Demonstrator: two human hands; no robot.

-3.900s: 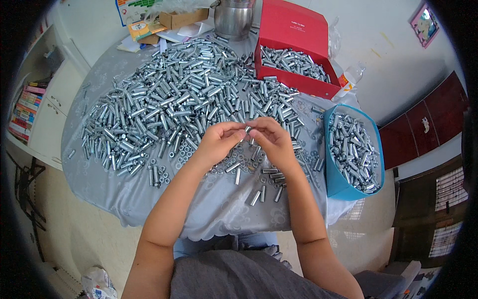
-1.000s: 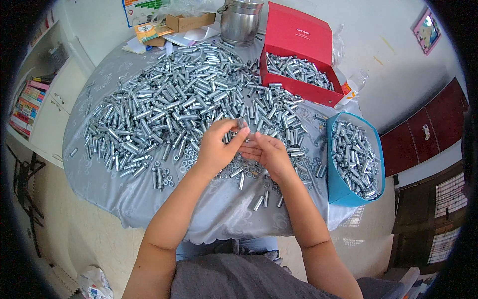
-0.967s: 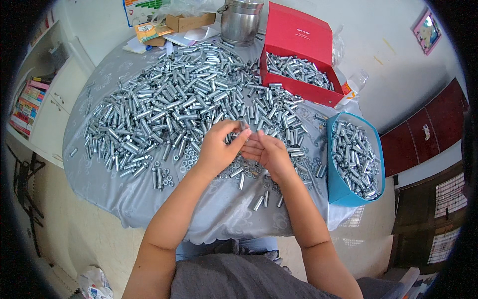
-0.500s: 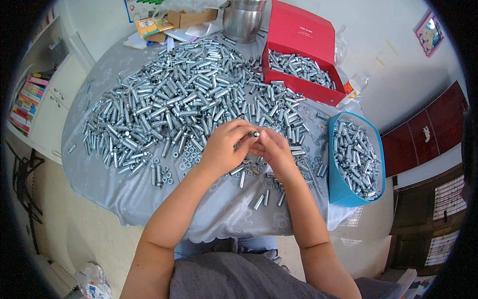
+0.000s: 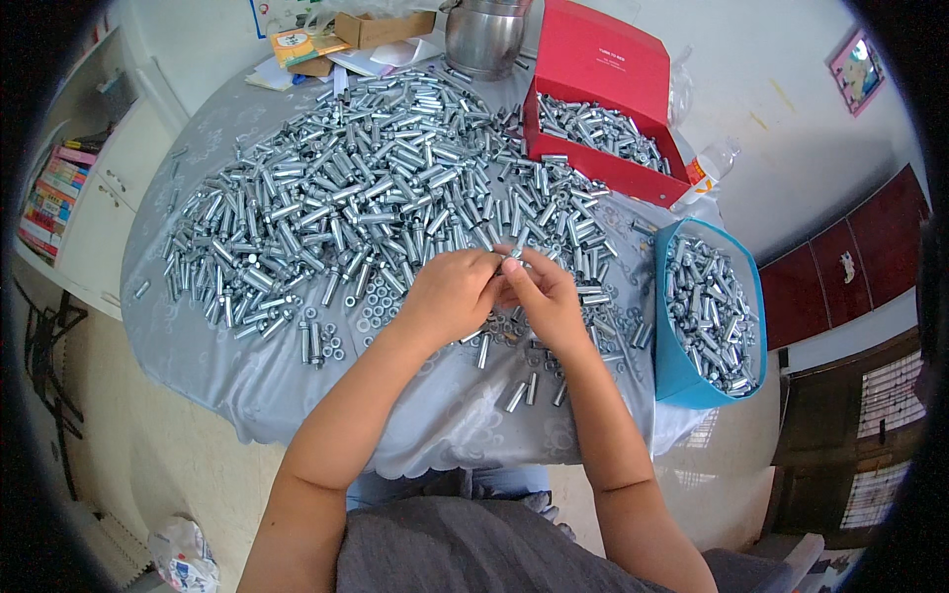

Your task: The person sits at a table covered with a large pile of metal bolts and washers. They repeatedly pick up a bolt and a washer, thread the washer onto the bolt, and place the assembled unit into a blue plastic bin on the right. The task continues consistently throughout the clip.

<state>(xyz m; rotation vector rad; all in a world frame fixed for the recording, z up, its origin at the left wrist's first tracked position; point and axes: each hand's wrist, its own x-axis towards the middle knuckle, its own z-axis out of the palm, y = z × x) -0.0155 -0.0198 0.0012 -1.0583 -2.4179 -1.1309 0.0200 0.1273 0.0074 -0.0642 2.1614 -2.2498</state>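
Both hands meet over the near side of a heap of silvery sleeve anchors [image 5: 336, 188] on the table. My left hand [image 5: 447, 298] is closed, its fingertips pinching one end of a sleeve anchor [image 5: 518, 253]. My right hand [image 5: 547, 304] grips the same piece between thumb and fingers. The anchor points up and away from me, and its lower end is hidden by the fingers. Loose washers or nuts [image 5: 376, 304] lie left of my hands. Below my right hand, a few metal sleeves [image 5: 516, 397] rest on the grey tablecloth [image 5: 435, 430].
A blue bin [image 5: 660, 336] full of anchors stands at the right. Behind it sit an open red box [image 5: 605, 176] with more anchors and a plastic bottle [image 5: 710, 170]. A steel pot [image 5: 484, 40], a cardboard box [image 5: 384, 30] and papers occupy the far edge.
The anchor has tilted from facing me end-on to pointing up and away, with more of its length showing. My fingers have shifted around it.
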